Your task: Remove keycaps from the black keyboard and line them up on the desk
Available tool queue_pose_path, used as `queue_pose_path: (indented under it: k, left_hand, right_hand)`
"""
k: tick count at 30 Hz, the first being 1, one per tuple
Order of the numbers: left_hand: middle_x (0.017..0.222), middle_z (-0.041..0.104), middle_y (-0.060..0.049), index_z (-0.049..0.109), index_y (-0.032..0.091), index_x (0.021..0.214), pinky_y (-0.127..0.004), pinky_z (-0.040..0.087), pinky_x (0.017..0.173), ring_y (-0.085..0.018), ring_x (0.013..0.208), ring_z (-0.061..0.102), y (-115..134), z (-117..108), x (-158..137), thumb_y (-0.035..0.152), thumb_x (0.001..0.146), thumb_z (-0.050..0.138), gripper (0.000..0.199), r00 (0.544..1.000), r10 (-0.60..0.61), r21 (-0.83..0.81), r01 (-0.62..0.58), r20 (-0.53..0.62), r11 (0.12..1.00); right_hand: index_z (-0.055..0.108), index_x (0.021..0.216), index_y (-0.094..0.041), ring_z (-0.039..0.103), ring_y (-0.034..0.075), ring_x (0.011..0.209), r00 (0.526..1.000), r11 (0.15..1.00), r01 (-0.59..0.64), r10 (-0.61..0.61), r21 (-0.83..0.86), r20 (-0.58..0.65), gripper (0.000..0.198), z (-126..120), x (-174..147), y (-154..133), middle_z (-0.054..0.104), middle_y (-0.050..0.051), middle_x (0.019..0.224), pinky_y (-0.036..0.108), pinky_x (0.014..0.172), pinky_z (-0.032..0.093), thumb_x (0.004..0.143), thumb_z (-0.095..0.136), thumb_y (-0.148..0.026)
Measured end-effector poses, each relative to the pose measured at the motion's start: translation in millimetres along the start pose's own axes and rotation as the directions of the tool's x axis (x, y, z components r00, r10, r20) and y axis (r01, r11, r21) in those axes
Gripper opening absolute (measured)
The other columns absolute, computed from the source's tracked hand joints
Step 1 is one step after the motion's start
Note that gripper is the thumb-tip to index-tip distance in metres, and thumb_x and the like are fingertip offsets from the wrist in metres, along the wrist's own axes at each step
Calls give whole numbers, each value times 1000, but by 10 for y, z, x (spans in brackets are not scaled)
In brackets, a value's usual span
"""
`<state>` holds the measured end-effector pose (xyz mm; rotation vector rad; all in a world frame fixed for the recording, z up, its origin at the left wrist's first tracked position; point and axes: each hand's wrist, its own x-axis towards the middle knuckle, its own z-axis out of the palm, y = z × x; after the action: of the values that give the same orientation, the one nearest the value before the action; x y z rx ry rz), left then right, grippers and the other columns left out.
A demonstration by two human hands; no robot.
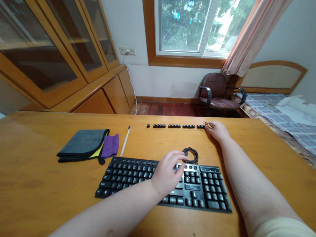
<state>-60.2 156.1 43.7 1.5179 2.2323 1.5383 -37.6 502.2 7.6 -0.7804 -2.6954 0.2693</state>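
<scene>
A black keyboard (134,175) lies across the desk in front of me. My left hand (170,168) is over its upper middle keys, fingers curved and thumb apart, with nothing visible between them. Whether it touches the keys I cannot tell. Farther off, my right hand (218,131) is closed on a slim tool with thin prongs (208,125), dark and yellowish. The tool's tip is at the right end of a row of small black keycaps (189,126), set out in several groups along the far side. Just behind the keyboard sits a coiled black cable (194,155).
Left of the keyboard are a folded grey cloth (82,142), a purple cloth (110,145) and a white toothbrush (125,141). Beyond the wooden desk (35,176) stand a glass-door cabinet (72,34), a brown armchair (214,87) and a bed (268,106).
</scene>
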Motion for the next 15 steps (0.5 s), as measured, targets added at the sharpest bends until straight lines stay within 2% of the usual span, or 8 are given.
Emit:
queue_pose_path:
  k: [5,10,12,15]
  left_hand:
    - [105,62,-6,59,21,99,-36,45,92,-18,103,55,7,-4,1,15,82,50,21,1000,8,-9,-8,27,1000]
    - [96,65,-5,61,21,95,-35,47,86,-18,95,58,35,-11,4,17,83,49,18,990,54,53,-61,133,997]
    - [92,66,-4,62,21,92,-34,47,82,-18,91,59,57,-8,1,18,84,48,17,971,102,104,-126,215,987]
    - [90,65,-6,61,19,90,-35,46,80,-19,90,58,116,13,-34,20,84,48,14,920,214,221,-295,328,930]
  right_hand:
    - [69,95,-17,59,22,87,993,996,51,-43,68,-106,30,-18,-18,-20,67,9,97,30,74,44,83,49,-36]
    - [68,89,-19,60,22,87,965,967,156,-105,200,-242,29,-327,-142,-358,67,8,91,31,76,44,84,48,-39]
    - [68,83,-19,60,21,81,957,954,146,-70,260,-282,33,-487,-261,-552,66,7,84,30,72,44,86,46,-43]
    - [68,85,-19,61,21,80,969,909,107,-4,402,-249,38,-639,-525,-778,67,6,82,30,70,45,88,40,-44]
